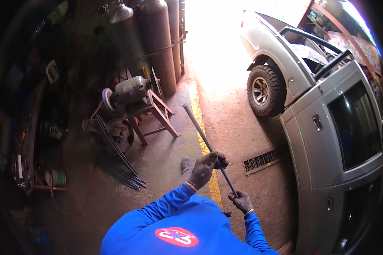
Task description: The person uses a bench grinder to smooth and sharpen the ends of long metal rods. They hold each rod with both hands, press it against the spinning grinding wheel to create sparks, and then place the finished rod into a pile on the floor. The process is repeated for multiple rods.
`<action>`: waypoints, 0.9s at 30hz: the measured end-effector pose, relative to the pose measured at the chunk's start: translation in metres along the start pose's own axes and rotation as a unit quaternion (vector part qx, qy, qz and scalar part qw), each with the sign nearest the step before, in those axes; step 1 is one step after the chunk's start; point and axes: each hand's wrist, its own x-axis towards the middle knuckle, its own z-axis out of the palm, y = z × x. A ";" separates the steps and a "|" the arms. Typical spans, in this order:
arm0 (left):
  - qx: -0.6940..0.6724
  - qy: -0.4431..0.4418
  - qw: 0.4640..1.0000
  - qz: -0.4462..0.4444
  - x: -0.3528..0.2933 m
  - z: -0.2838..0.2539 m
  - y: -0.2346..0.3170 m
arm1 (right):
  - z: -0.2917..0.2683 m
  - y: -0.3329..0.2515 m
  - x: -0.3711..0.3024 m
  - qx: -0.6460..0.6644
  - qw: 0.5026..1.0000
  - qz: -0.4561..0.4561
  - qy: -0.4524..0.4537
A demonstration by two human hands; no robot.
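A long, dark metal rod (198,128) slants away from me, its far end up and to the left above the floor. My left hand (203,171), in a dark knit glove, is closed around the rod partway along it. Near the rod's close end, my right hand (242,202), gloved the same way, has its fingers wrapped round it. Part of the rod is hidden behind the gloves. Blue sleeves cover both forearms.
A bench grinder (132,90) sits on a red metal stand (159,114) ahead left. Several metal rods (122,175) lie on the floor beside it. Gas cylinders (159,42) stand behind. A silver pickup truck (291,85) fills the right, near a floor grate (261,162) and yellow line (214,187).
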 end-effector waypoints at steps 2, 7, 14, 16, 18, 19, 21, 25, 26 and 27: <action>-0.034 0.058 0.997 -0.033 0.030 -0.023 -0.005 | -0.001 -0.025 0.023 0.008 1.000 0.028 -0.006; -0.073 0.132 0.980 -0.125 0.110 -0.065 0.006 | -0.030 -0.068 0.086 -0.043 0.998 0.032 -0.034; -0.358 0.219 0.906 -0.058 0.221 -0.135 -0.011 | -0.086 -0.156 0.190 -0.227 0.961 0.067 -0.142; -0.454 0.264 0.850 -0.047 0.255 -0.146 -0.014 | -0.094 -0.169 0.227 -0.194 0.973 -0.021 -0.127; -0.495 0.271 0.824 -0.044 0.279 -0.160 -0.023 | -0.105 -0.201 0.260 -0.190 0.973 -0.057 -0.114; -0.515 0.275 0.811 -0.040 0.291 -0.166 -0.026 | -0.113 -0.210 0.283 -0.210 0.970 -0.064 -0.102; -0.506 0.349 0.788 -0.040 0.325 -0.170 -0.029 | -0.133 -0.228 0.335 -0.308 0.943 -0.099 -0.082; -0.524 0.417 0.743 0.006 0.384 -0.175 -0.019 | -0.153 -0.305 0.417 -0.441 0.877 -0.174 -0.072; -0.530 0.429 0.731 0.024 0.398 -0.175 -0.018 | -0.157 -0.326 0.440 -0.497 0.843 -0.192 -0.073; -0.536 0.440 0.719 0.040 0.414 -0.174 -0.020 | -0.170 -0.323 0.474 -0.522 0.814 -0.245 -0.064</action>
